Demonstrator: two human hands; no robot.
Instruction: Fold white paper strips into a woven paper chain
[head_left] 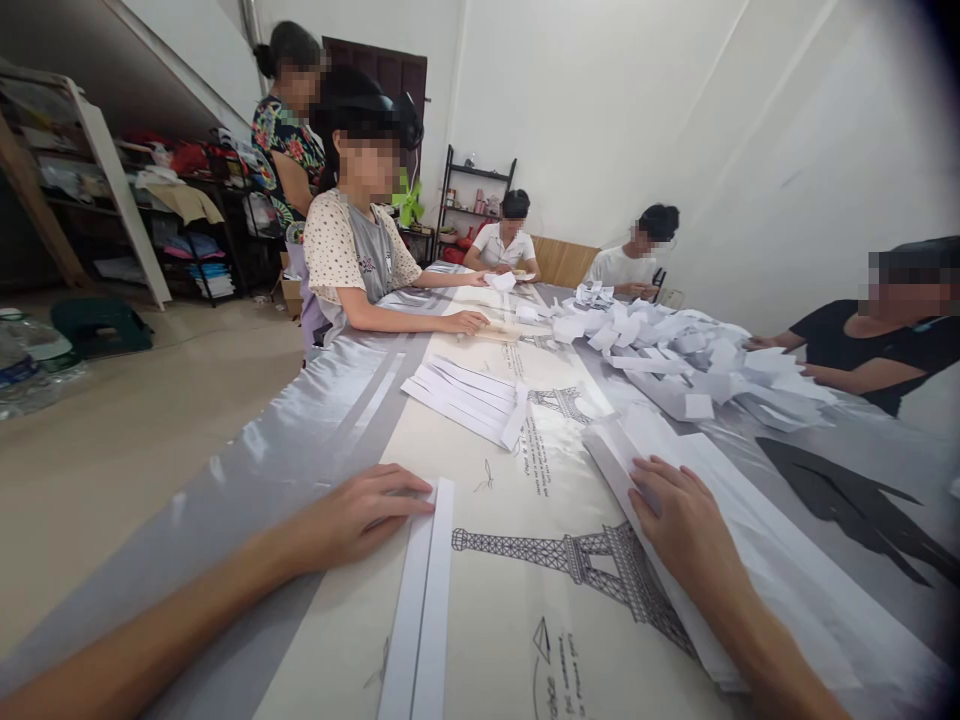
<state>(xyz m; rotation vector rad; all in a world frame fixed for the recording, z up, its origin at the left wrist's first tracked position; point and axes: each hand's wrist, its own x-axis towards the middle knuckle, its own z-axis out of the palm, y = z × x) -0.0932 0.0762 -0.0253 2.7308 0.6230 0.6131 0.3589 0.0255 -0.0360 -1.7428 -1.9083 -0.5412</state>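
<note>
Two long white paper strips (420, 600) lie side by side on the table in front of me. My left hand (375, 512) rests at their far end, fingers stretched out and tips touching the paper edge. A stack of white paper sheets (765, 540) slants across the right side. On its left part lies my right hand (679, 520), palm down with the fingers apart. Farther up the middle, several cut paper strips (472, 400) are fanned out. Beneath is a cream table runner (502, 570) printed with Eiffel Towers.
A big heap of crumpled and folded white paper (675, 345) covers the far right of the table. Dark flat cut-outs (855, 490) lie at the right edge. Several people sit or stand around the table; one person's hand (465, 322) rests on the runner at the left.
</note>
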